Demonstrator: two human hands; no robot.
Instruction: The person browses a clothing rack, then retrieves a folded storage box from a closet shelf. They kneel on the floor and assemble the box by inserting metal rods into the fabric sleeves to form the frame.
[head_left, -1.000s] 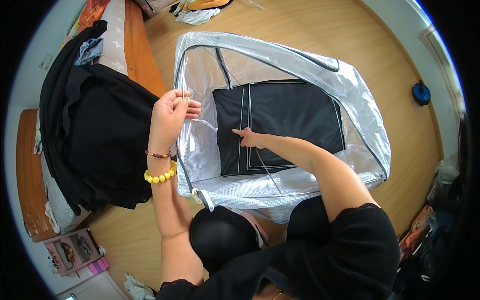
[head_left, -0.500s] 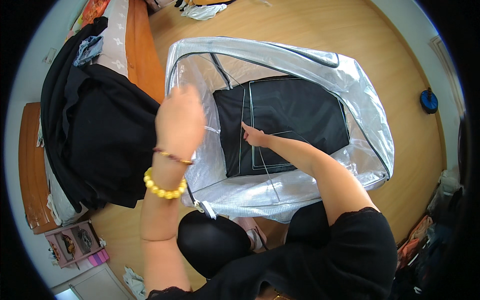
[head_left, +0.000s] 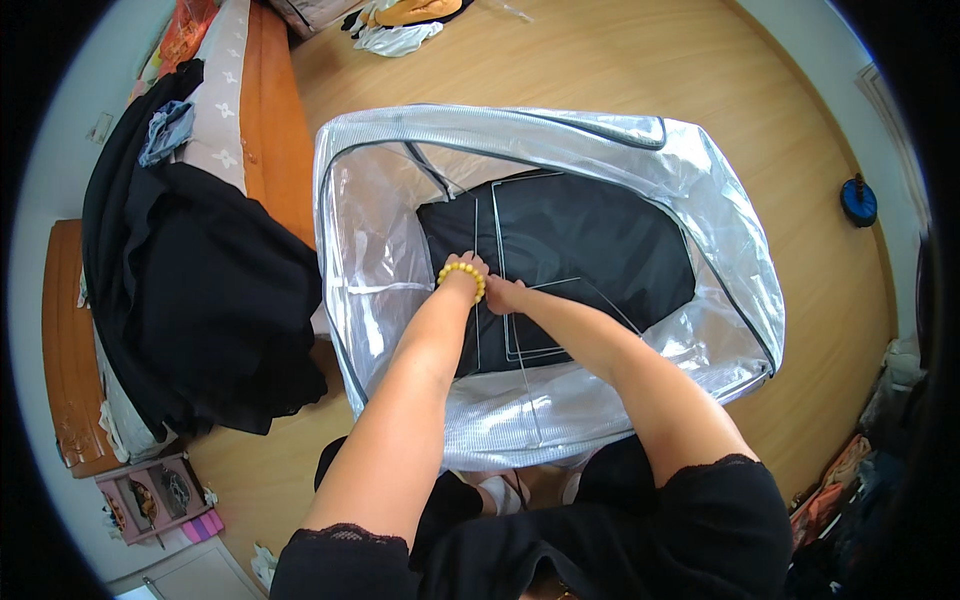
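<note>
In front of me is a large clear plastic enclosure [head_left: 640, 390] with a grid weave and black zipper edging, its upper side open. A black fabric panel [head_left: 600, 230] lies inside, crossed by thin white lines that look like cords or thin rods. My left hand [head_left: 466, 264], with a yellow bead bracelet at the wrist, reaches down onto the panel's left part. Its fingers are bent and partly hidden. Just beside it, almost touching, my right hand [head_left: 504, 296] is closed at one of the white lines. What the fingers of either hand grip is too small to make out.
Left of the enclosure, black cloth [head_left: 220, 300] drapes over a wooden-edged bed [head_left: 270, 130]. A blue-and-black wheel [head_left: 858, 202] stands by the right wall. Clothes [head_left: 400, 30] lie on the floor at the back. A small pink shelf [head_left: 150, 500] stands at lower left.
My left hand has come down from the enclosure's left side to the panel, beside my right hand. The right index finger, stretched out before, is now drawn in. The enclosure sits slightly lower in view.
</note>
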